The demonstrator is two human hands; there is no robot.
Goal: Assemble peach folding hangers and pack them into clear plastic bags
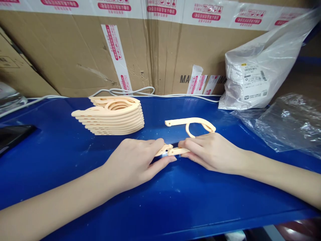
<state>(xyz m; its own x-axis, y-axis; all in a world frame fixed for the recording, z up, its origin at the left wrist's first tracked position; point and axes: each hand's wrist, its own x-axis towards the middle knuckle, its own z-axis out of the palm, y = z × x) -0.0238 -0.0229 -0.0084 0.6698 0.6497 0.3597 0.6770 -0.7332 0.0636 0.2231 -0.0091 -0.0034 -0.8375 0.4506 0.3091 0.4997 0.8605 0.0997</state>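
Observation:
A cream plastic folding hanger (190,125) lies on the blue table (62,150) in the middle of the view. My left hand (135,162) pinches one cream arm piece between thumb and fingers. My right hand (213,152) grips the other arm piece where it meets the left one; the two ends touch between my hands. The hanger's hook and curved upper arm stick out behind my right hand. A neat stack of several folded cream hangers (112,115) sits to the left, a little beyond my left hand.
Large cardboard boxes (150,50) form a wall behind the table. A white cable (130,91) runs along their base. A white labelled plastic bag (253,80) and crumpled clear plastic (288,124) lie at the right. A dark flat object (12,135) is at the left edge.

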